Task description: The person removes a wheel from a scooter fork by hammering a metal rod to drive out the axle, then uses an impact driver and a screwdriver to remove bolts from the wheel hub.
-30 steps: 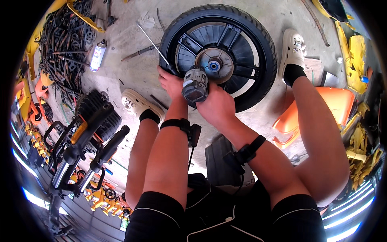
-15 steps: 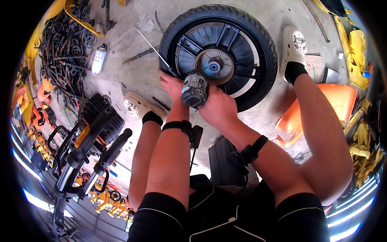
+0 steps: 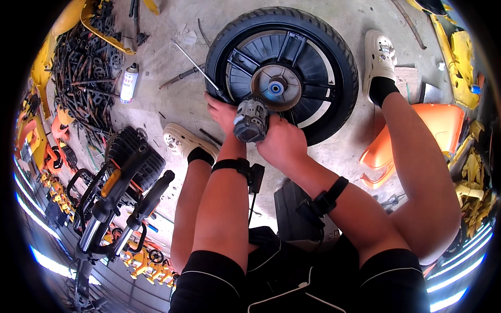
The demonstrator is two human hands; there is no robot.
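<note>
A spoked wheel with a black tyre [image 3: 342, 68] lies flat on the floor, its round hub [image 3: 275, 87] facing up. My right hand [image 3: 284, 140] is wrapped round a grey and black power driver [image 3: 251, 121], seen from its rear end, with its nose over the near-left part of the wheel. My left hand [image 3: 222, 112] grips the tyre's near-left edge, its fingers on the outer side and its thumb hidden by the driver. Just beyond that hand, a long thin rod tool [image 3: 194, 63] with a silver shaft and dark handle end rests across the tyre.
A heap of rusty metal parts [image 3: 83, 68] spreads at far left, beside a spray can [image 3: 129, 83]. A front fork assembly [image 3: 112, 198] stands near left. An orange plastic panel [image 3: 433, 125] lies right, behind my leg. A dark case [image 3: 292, 206] sits near my lap.
The view has shifted slightly. Both hands keep their places, with the driver still over the wheel.
</note>
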